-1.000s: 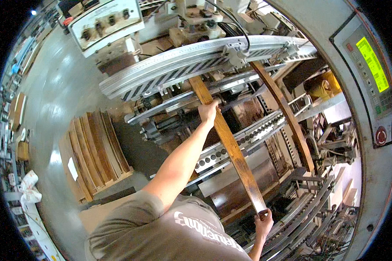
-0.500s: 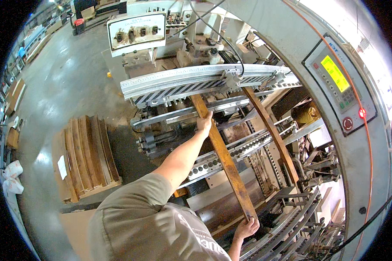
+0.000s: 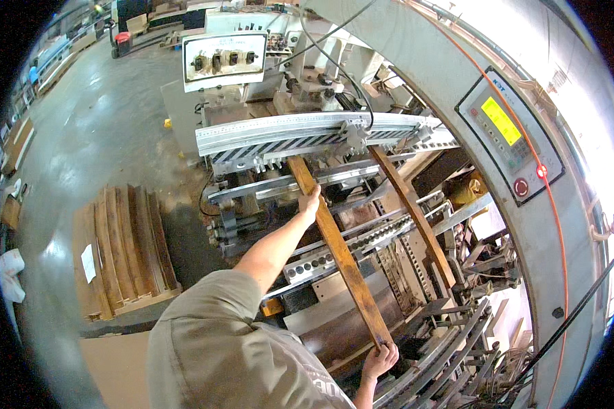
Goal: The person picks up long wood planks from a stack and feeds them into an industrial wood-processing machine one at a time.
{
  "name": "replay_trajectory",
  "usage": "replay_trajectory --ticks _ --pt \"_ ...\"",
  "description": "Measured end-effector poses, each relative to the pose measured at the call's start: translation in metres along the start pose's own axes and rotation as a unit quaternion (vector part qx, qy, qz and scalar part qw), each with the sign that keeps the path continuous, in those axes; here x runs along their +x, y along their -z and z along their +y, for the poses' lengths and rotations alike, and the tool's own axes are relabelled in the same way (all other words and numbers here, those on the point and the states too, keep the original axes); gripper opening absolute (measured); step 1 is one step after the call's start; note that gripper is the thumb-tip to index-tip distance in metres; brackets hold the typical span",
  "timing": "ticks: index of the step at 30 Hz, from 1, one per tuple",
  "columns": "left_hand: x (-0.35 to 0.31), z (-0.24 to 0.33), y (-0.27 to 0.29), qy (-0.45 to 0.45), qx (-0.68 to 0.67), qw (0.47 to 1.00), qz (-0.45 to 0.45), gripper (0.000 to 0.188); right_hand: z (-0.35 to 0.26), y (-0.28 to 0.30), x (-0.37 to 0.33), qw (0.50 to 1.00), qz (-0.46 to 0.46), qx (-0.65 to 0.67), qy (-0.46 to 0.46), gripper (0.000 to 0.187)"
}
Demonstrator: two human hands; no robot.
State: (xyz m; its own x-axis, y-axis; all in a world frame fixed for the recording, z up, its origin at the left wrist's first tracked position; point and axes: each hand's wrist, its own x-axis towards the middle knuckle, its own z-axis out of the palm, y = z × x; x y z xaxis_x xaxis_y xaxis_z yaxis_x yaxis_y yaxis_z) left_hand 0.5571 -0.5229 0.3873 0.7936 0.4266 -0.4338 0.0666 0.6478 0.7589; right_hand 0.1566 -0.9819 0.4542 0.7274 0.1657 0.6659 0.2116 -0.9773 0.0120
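Note:
A long, narrow brown wooden board (image 3: 346, 262) slants across the machine, its far end beneath the ruled metal rail (image 3: 262, 135). Partway along its far half, my left hand (image 3: 310, 204) is closed around the board. The near end is gripped by my right hand (image 3: 381, 359), fingers bent over its tip. To the right, apart from both hands, a second wooden board (image 3: 416, 211) lies on the machine at a similar slant. Below the boards runs a metal bar with a row of round holes (image 3: 300, 271).
A stack of wooden boards (image 3: 119, 245) stands on the floor at left. The grey machine frame (image 3: 450, 82) arches over the right side, carrying a control panel (image 3: 508, 133) with a lit yellow screen. An orange cable (image 3: 565, 273) hangs down it. A switch box (image 3: 224, 60) stands at the back.
The whole view has shifted slightly, with the control panel now farther left and lower. Both hands keep their hold on the board, which shows no clear movement against the machine.

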Motion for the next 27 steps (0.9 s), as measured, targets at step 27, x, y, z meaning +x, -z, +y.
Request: replay_trajectory --ticks 27 --pt "-0.066 0.033 -0.061 0.023 0.005 0.993 0.12 0.066 0.044 0.003 0.052 0.571 -0.184 0.365 -0.712 0.018"
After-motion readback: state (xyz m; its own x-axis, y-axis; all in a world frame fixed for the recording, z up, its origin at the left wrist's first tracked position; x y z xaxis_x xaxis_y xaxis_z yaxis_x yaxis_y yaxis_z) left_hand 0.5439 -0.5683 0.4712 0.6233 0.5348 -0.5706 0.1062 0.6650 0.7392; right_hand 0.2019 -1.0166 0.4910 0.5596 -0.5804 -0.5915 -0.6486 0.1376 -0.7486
